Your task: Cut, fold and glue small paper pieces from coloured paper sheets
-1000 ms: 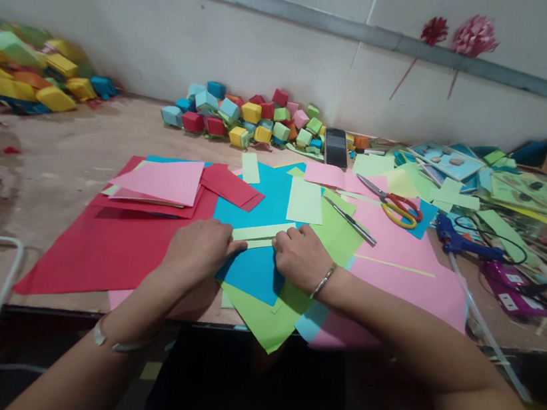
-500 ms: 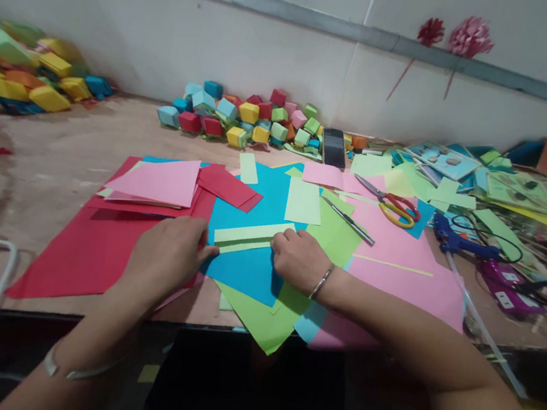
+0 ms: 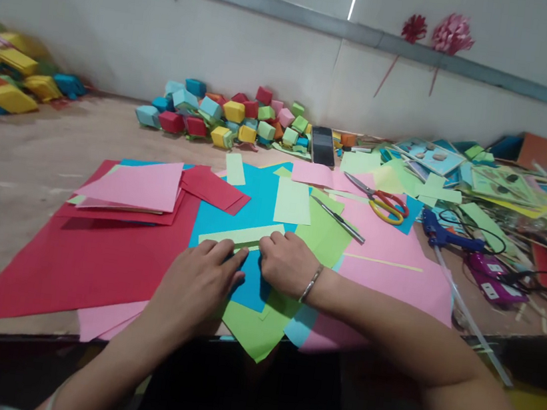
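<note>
A folded light green paper strip (image 3: pixel 249 234) lies on a blue paper sheet (image 3: pixel 233 203), its crease running lengthwise. The bent fingers of my left hand (image 3: pixel 200 279) press down on the near edge of the strip's left and middle part, the thumb close by. My right hand (image 3: pixel 283 263), closed, grips the strip's right end; a metal bangle (image 3: pixel 311 284) circles that wrist. Just beyond the strip is a pale green paper rectangle (image 3: pixel 294 201). Right of it lies a slim metal craft knife or pen (image 3: pixel 338 220).
Scissors (image 3: pixel 379 200), a blue glue gun (image 3: pixel 448 235) and a purple box (image 3: pixel 493 278) with cables lie at right. A phone (image 3: pixel 322 145) stands beside piled paper cubes (image 3: pixel 232 112). Red paper (image 3: pixel 94 262) with pink sheets (image 3: pixel 140 184) on top is at left.
My left hand has moved from the strip's left end toward its middle and now presses its near edge. My right hand stays at the right end. The camera view has shifted slightly.
</note>
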Tool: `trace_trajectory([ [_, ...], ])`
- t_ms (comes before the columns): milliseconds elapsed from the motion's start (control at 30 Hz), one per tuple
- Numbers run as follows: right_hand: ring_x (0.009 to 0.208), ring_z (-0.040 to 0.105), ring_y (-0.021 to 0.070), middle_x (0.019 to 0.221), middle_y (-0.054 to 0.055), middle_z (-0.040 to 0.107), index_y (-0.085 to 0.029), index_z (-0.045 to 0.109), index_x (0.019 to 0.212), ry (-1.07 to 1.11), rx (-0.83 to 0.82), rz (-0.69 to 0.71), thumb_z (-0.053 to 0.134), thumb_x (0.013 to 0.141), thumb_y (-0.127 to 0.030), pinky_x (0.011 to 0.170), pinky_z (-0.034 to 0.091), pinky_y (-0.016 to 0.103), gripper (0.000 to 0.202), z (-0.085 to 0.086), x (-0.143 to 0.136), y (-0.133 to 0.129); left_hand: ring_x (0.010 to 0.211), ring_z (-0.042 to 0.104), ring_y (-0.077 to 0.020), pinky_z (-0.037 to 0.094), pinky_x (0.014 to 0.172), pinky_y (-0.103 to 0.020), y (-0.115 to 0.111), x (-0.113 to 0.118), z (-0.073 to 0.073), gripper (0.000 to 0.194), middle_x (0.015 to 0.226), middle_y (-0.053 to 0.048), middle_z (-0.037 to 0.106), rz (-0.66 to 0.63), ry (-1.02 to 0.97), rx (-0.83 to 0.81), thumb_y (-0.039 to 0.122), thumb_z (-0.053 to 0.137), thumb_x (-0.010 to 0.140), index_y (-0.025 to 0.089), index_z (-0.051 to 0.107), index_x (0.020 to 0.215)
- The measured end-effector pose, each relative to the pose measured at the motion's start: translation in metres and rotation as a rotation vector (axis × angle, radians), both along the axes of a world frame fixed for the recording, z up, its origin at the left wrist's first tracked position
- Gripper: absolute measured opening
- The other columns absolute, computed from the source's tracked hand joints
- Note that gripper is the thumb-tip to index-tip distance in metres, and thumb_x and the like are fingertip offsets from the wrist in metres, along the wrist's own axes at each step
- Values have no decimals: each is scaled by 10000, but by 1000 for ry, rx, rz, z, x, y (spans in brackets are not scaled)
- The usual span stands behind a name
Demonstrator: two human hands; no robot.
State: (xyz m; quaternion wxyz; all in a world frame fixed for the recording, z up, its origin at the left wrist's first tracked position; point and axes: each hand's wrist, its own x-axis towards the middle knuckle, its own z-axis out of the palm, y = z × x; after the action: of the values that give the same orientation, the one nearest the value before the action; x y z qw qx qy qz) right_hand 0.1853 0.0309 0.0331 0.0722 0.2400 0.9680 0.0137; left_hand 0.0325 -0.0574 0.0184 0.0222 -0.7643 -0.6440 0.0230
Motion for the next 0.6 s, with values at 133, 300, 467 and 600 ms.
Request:
trace_trajectory([
  [133, 899, 543, 247, 988, 146, 649, -98, 633, 917, 30, 1, -27, 406, 920, -75, 731, 395, 368, 228, -2, -1, 1, 958, 608, -316, 482, 792, -424, -13, -19, -6, 418, 1115, -174, 665, 11, 8, 22, 252, 373, 972, 125, 638, 1269],
  [300, 844, 536, 223, 961, 142, 652, -101, 627, 913, 44, 12, -37, 405, 910, -58, 710, 387, 348, 226, -4, -2, 1, 860, 634, -317, 470, 700, -417, -23, -36, 0, 418, 1032, -166, 694, 101, 22, 33, 289, 360, 949, 147, 726, 1093],
  [467, 859, 535, 231, 972, 141, 650, -90, 633, 930, 20, -4, -33, 383, 925, -60, 709, 371, 354, 251, -2, -2, 0, 820, 633, -274, 448, 697, -365, -14, -30, 15, 438, 892, -123, 693, 170, -91, 169, 386, 380, 969, 183, 709, 764],
  [600, 847, 522, 230, 983, 146, 648, -82, 642, 913, 29, 5, -34, 384, 943, -82, 693, 346, 358, 259, -1, -2, -1, 904, 630, -280, 444, 734, -348, 8, -22, 17, 314, 1004, -124, 697, 172, -103, 207, 342, 457, 945, 167, 701, 1039],
])
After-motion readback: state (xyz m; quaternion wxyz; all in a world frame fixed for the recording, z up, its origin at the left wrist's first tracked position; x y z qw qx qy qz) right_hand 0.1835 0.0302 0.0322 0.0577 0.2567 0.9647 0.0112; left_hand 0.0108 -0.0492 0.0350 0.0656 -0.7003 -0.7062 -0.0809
